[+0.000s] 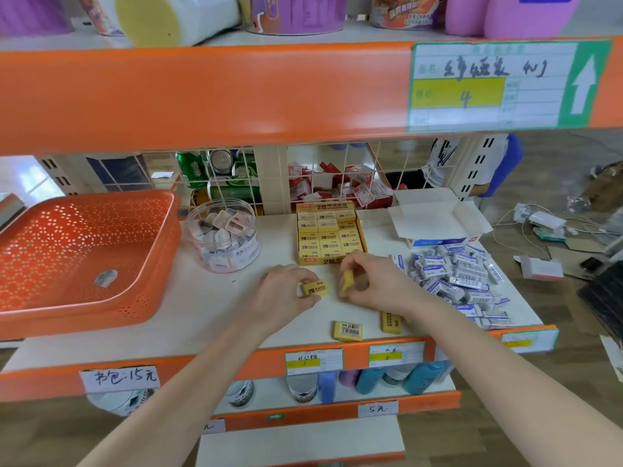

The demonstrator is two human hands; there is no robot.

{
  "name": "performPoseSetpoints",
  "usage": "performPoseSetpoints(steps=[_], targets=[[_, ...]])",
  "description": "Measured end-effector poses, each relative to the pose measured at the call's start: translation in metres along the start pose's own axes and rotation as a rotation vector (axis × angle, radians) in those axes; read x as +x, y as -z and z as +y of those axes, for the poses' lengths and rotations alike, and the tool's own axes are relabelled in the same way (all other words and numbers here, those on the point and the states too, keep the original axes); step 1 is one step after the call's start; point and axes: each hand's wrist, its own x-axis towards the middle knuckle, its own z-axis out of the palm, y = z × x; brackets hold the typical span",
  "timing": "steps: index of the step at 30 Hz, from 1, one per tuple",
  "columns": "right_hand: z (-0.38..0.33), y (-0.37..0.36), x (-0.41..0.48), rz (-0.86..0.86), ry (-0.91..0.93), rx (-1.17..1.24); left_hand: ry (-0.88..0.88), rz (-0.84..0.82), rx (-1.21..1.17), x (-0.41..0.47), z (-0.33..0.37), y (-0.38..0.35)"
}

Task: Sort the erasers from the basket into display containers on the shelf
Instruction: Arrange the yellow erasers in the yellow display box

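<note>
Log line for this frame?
left hand: grips flat yellow eraser | right hand: pinches tilted yellow eraser | orange basket: lone eraser inside

Bare shelf (215, 318) between basket (84, 251), hands (332, 286).

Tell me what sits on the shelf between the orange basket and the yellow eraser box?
A clear round tub of small wrapped erasers stands there, shown in the head view.
</note>
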Motion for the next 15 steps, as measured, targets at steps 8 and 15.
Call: performPoseSetpoints(steps=[8, 15], targets=[[0.01, 0.001, -0.001, -0.056, -0.023, -0.135, 0.011, -0.001, -0.008, -0.001, -0.002, -0.002], [0.01, -0.001, 0.006, -0.067, 0.047, -0.261, -0.023, 0.021, -0.034, 0.001, 0.0, -0.001]])
